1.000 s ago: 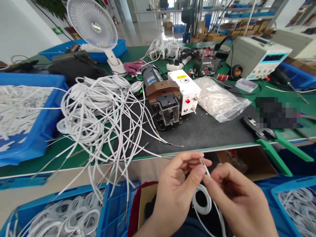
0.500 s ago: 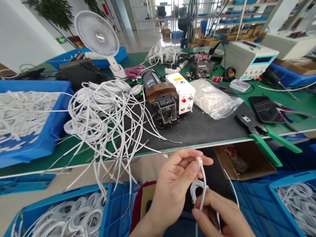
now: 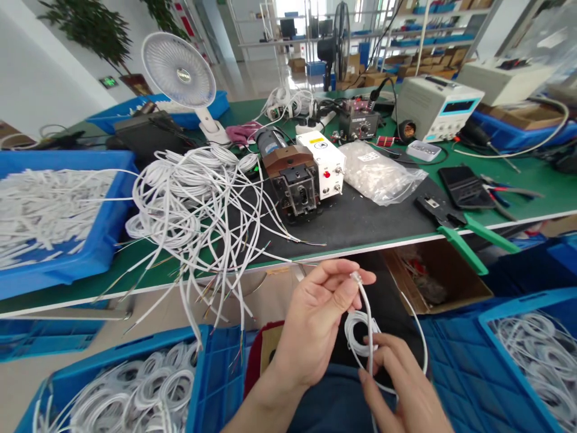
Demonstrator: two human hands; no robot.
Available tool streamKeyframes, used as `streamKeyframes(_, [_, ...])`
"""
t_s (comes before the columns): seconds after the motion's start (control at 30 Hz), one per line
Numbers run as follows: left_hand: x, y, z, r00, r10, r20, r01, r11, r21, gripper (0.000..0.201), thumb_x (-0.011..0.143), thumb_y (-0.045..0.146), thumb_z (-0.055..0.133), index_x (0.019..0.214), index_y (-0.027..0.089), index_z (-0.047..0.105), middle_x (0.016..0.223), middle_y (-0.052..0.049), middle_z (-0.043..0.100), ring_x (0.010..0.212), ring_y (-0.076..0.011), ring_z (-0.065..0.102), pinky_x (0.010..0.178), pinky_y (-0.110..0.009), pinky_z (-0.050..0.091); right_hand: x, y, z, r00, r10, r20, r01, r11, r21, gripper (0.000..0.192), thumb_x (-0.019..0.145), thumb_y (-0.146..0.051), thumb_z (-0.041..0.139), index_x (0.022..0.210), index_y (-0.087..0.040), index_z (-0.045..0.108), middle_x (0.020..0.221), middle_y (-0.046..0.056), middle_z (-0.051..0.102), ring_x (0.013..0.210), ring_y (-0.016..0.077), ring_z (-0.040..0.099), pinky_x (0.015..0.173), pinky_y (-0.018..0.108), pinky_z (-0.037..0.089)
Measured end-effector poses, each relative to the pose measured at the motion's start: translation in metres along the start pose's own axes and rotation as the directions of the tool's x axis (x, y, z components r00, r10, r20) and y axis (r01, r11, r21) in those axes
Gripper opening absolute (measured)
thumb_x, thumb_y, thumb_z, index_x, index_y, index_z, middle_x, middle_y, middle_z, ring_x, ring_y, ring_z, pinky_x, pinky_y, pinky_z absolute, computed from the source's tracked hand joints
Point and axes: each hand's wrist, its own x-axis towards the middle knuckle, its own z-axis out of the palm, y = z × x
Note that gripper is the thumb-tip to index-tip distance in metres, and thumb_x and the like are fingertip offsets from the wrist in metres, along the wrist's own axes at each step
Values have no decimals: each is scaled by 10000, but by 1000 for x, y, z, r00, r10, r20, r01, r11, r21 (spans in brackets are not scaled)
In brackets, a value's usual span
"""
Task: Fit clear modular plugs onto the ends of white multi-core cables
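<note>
My left hand [image 3: 315, 319] pinches the end of a thin white cable [image 3: 367, 313] just below its small clear plug [image 3: 356, 278], held up in front of the bench edge. My right hand [image 3: 396, 385] grips the same cable lower down, where it forms a small coil [image 3: 358, 334] over my lap. On the bench beyond stands a brown and black crimping press [image 3: 293, 180] with a white control box [image 3: 322, 162] beside it. A tangled heap of white cables [image 3: 193, 186] with stripped coloured ends lies left of the press.
Blue bins of white cable coils sit at lower left [image 3: 135, 391] and lower right [image 3: 536, 355]; another blue bin [image 3: 49, 210] rests on the bench at left. A bag of plugs [image 3: 378, 174], green-handled crimpers [image 3: 460, 231], a desk fan [image 3: 180, 72] and a cardboard box [image 3: 433, 282] surround the work spot.
My right hand slid down the cable from the plug end to the coil. My left hand kept the plug end pinched. The view lifted and shifted right.
</note>
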Motion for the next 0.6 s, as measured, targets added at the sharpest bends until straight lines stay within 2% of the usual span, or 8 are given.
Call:
streamKeyframes(0.07, [-3, -5, -1, 997, 69, -20, -66, 991, 114, 121, 1005, 182, 796, 1123, 208, 800, 1098, -61, 827, 814, -76, 685, 771, -156, 555, -5, 3, 7, 1000, 27, -10, -28, 995, -95, 63, 1008, -202, 634, 1013, -260, 611, 1332, 149, 675, 1240, 325, 704, 982, 454, 634])
streamKeyframes(0.17, [-1, -16, -9, 982, 182, -43, -154, 917, 367, 146, 990, 232, 816, 1133, 216, 792, 1160, -79, 830, 1063, -169, 761, 934, -240, 593, -11, 6, 19, 996, 88, 10, -85, 979, -188, 98, 999, -194, 638, 1087, -236, 636, 1347, 175, 662, 1276, 378, 654, 1008, 562, 613])
streamKeyframes(0.27, [6, -31, -25, 979, 201, -47, -136, 799, 585, 201, 980, 309, 815, 1161, 221, 799, 1230, -92, 824, 1182, -239, 763, 1051, -345, 591, -13, 11, 28, 989, 146, -5, -143, 960, -241, 137, 971, -144, 650, 1090, -210, 664, 1357, 187, 659, 1272, 414, 620, 1018, 624, 587])
streamKeyframes(0.37, [10, -41, -44, 979, 191, -77, -99, 766, 636, 301, 949, 324, 834, 1231, 223, 799, 1329, -96, 791, 1183, -243, 752, 1062, -361, 584, -11, 15, 31, 977, 211, -43, -215, 938, -274, 213, 949, -68, 624, 1122, -174, 690, 1413, 228, 626, 1268, 433, 596, 1022, 643, 570])
streamKeyframes(0.5, [2, -41, -64, 961, 224, -161, -49, 711, 701, 405, 896, 379, 872, 1271, 248, 795, 1304, -60, 795, 1126, -216, 753, 1035, -317, 590, -6, 20, 25, 961, 271, -60, -277, 922, -270, 246, 912, -16, 620, 1085, -158, 722, 1297, 223, 674, 1134, 392, 637, 980, 589, 583])
streamKeyframes(0.6, [-3, -42, -76, 944, 230, -237, 12, 694, 720, 469, 835, 441, 895, 1259, 264, 798, 1243, -35, 818, 1182, -258, 756, 1066, -357, 604, -5, 25, 10, 959, 279, -56, -285, 935, -210, 235, 899, -11, 634, 1014, -191, 731, 1169, 145, 711, 997, 302, 677, 872, 428, 601])
